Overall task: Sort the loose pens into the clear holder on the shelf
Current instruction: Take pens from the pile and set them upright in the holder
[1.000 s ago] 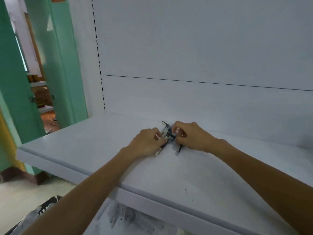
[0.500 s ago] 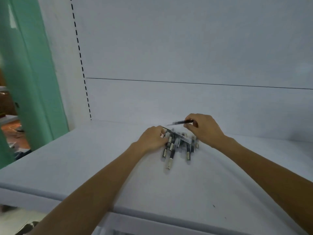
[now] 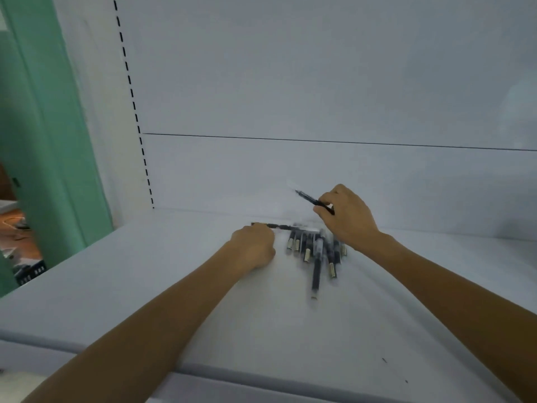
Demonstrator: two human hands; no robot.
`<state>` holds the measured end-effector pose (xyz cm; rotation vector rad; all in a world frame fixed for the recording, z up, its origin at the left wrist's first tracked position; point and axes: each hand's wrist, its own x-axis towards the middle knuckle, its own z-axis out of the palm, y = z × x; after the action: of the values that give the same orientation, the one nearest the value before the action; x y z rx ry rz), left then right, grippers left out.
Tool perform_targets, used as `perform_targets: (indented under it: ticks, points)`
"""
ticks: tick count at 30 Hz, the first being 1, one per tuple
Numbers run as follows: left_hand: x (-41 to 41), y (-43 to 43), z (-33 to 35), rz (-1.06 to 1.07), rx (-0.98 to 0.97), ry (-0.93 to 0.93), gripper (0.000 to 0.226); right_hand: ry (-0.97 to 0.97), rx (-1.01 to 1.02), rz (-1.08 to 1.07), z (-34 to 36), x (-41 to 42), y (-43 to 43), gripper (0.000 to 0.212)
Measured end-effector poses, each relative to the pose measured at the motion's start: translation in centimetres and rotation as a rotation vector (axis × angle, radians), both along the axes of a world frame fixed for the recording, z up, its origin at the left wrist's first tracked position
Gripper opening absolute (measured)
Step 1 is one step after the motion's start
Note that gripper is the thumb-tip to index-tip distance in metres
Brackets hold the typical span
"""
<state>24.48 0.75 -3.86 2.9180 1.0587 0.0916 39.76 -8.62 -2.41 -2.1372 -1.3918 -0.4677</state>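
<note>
While the right hand [image 3: 345,219] pinches one raised pen [image 3: 311,199], its tip slanting far-left above the shelf [image 3: 145,286], the loose pens [image 3: 316,251] lie between both hands, long axes running near-to-far. The left hand [image 3: 255,248] curls round a crosswise pen [image 3: 283,226] at the pile's far edge. The clear holder is out of view, so its bearing cannot be told.

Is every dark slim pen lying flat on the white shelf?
No, the right hand pinches one dark slim pen above the pile on the white shelf.
</note>
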Motion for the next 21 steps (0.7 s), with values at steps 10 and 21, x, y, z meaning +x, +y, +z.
perform_targets:
  ticks: [10,21]
  points:
    - [-5.9,0.2,0.4,-0.048,-0.160,-0.177,0.017,0.048,-0.019,0.049,0.3,-3.4,1.7,0.026]
    - [-5.7,-3.8,0.1,-0.224,-0.414,-0.469,0.027,0.206,0.115,-0.031,0.1,-3.8,-2.9,0.027]
